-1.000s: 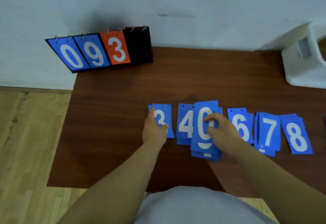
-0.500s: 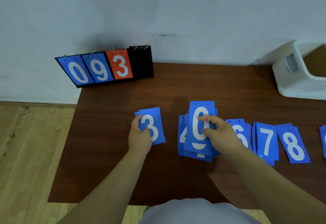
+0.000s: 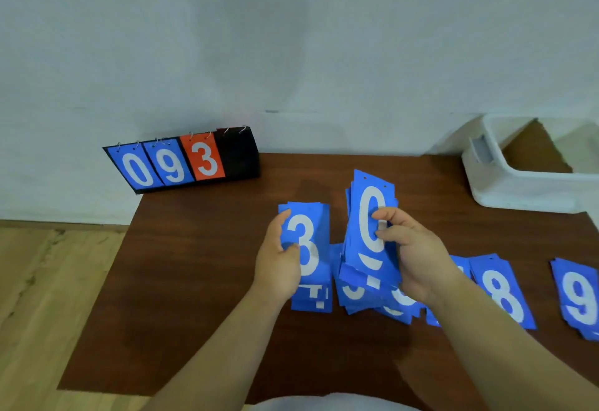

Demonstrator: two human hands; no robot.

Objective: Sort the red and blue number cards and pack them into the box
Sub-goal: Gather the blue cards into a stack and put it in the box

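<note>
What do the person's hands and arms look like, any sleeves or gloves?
The left hand and right hand are bare: no gloves, rings or watch visible. Both forearms are uncovered, no sleeve in view. A light grey garment shows at the bottom edge.

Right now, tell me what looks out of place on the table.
The scoreboard juts past the table's far left corner, and its fourth slot shows no card. The zero stack in the right hand is ragged, lower cards sticking out.
</note>
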